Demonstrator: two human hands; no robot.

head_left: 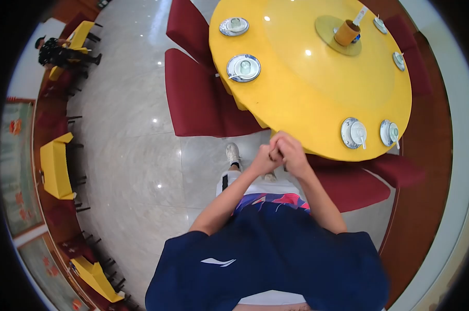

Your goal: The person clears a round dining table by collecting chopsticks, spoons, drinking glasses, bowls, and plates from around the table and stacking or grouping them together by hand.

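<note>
On the far left, another person stands among small tables with yellow cloths, well apart from the wearer's hands. Next come the shiny grey floor and dark red upholstered chairs drawn up to the round table, which has a yellow tablecloth. Along its left side lie two place settings, each a blue-rimmed plate with smaller white dishware and a glass on top; the nearer one also has a white spoon. In the middle, just off the near edge of the table, the left hand and right hand press together, both clenched, each touching the other. Nothing shows in either grip, though whether something small is hidden inside cannot be told. The step in hand looks like a pause, with no tableware being handled; touching any of it would call for parting the hands and reaching over the edge. Right of them, a tucked-in chair sits below two more settings with spoons. Farther back, a cylindrical holder with a white card stands on a round base, and two last settings line the far right side.
</note>
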